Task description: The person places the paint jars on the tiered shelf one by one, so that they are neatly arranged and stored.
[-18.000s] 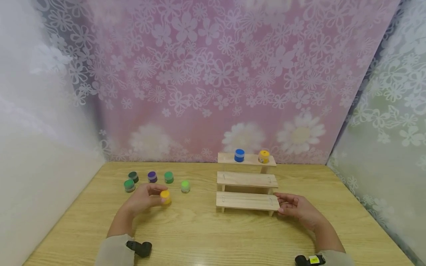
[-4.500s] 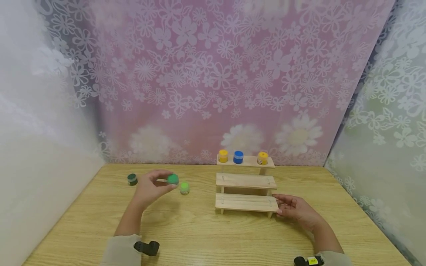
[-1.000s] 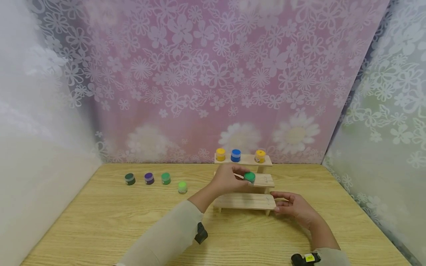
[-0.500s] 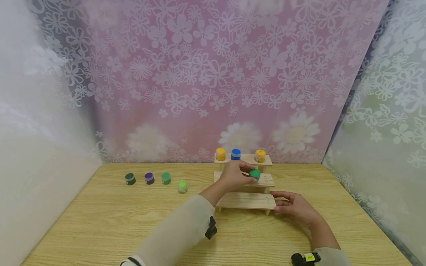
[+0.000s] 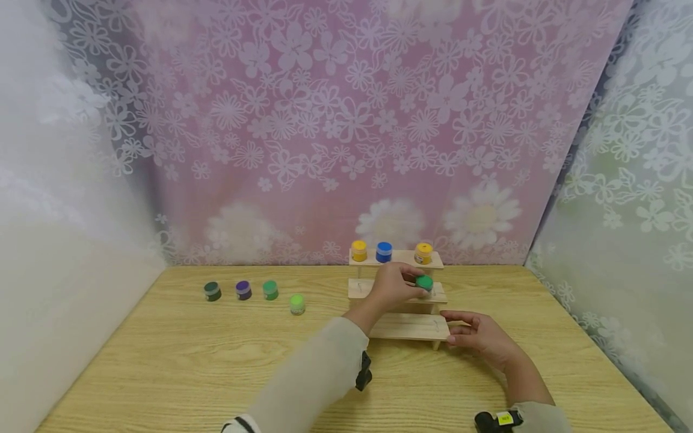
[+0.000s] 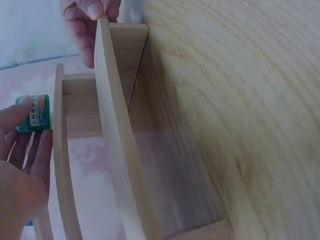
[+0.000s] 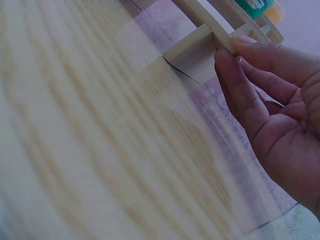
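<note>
My left hand reaches across to the three-step wooden stand. Thumb and fingers pinch a green paint jar at the right end of the middle step. In the left wrist view the jar is upright relative to the board, its base right at the step's surface. My right hand grips the right end of the lowest step between thumb and fingers, also visible in the right wrist view. On the top step stand a yellow jar, a blue jar and another yellow jar.
Left on the wooden table stand a dark green jar, a purple jar, a green jar and a light green jar. A pink flowered curtain hangs behind the table.
Earlier, a yellow jar went from the table to the top step's left end. Since then a green jar left the table; over the last second my left hand slid it rightward along the middle step.
</note>
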`<state>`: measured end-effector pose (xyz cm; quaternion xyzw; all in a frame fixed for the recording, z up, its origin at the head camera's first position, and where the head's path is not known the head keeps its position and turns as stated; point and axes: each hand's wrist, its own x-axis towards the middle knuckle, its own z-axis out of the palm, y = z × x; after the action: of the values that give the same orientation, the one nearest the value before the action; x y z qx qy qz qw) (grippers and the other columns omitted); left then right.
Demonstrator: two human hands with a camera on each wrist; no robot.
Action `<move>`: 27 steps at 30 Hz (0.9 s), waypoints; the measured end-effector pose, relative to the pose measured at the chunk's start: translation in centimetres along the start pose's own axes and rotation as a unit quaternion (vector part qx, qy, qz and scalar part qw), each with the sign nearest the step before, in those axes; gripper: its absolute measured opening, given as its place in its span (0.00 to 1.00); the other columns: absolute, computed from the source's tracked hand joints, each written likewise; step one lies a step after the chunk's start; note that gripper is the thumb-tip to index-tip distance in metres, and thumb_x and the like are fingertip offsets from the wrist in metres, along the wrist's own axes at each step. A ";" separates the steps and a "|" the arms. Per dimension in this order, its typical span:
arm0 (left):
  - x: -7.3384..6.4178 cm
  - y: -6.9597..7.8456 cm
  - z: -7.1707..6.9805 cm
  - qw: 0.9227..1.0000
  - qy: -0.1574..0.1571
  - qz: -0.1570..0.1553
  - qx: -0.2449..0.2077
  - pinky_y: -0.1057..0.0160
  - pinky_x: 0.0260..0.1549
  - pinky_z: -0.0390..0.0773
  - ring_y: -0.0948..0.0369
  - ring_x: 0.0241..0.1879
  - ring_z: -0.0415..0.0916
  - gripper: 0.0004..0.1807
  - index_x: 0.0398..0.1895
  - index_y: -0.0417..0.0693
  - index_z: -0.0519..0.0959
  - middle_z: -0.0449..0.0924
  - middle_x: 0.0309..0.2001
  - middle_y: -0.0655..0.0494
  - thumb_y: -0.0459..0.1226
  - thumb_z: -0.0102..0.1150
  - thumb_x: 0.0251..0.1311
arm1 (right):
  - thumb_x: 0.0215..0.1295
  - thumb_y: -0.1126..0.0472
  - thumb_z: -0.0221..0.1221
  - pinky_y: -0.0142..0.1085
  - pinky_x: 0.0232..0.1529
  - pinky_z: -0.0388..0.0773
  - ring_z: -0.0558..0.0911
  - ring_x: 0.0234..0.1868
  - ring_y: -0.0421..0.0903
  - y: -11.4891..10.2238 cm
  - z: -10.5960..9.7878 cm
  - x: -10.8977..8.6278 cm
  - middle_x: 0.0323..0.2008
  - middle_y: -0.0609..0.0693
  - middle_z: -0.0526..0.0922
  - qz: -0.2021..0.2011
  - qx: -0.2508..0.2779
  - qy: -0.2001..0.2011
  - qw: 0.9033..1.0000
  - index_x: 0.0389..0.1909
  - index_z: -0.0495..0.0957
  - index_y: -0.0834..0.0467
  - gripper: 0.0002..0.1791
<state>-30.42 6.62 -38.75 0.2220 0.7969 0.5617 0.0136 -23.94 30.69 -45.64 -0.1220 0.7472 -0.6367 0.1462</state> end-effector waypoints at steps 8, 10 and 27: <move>0.1 -0.2 1.0 1.000 0.019 -0.011 -0.012 0.72 0.33 0.81 0.68 0.35 0.81 0.16 0.43 0.46 0.87 0.85 0.36 0.59 0.31 0.76 0.48 | 0.65 0.65 0.63 0.40 0.48 0.81 0.82 0.50 0.43 0.1 -0.1 -0.1 0.56 0.52 0.77 0.002 -0.002 -0.001 1.000 0.69 0.58 0.73 0.37; 0.0 -0.3 1.1 1.000 0.020 -0.011 -0.010 0.73 0.34 0.80 0.68 0.35 0.81 0.16 0.44 0.46 0.87 0.85 0.36 0.59 0.32 0.75 0.49 | 0.65 0.65 0.62 0.40 0.47 0.81 0.82 0.50 0.43 0.1 -0.1 -0.1 0.57 0.52 0.76 0.002 -0.002 0.001 1.000 0.69 0.58 0.74 0.37; -1.2 -0.9 0.5 0.996 0.037 -0.020 -0.076 0.69 0.34 0.82 0.65 0.41 0.81 0.17 0.47 0.52 0.87 0.84 0.43 0.53 0.33 0.74 0.51 | 0.67 0.67 0.60 0.40 0.47 0.81 0.81 0.49 0.42 -0.3 0.1 -0.2 0.58 0.53 0.75 0.002 -0.005 -0.002 1.000 0.70 0.55 0.74 0.36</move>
<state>-29.51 6.39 -40.02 0.1836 0.7561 0.6280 0.0125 -23.75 30.59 -45.33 -0.1224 0.7503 -0.6326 0.1481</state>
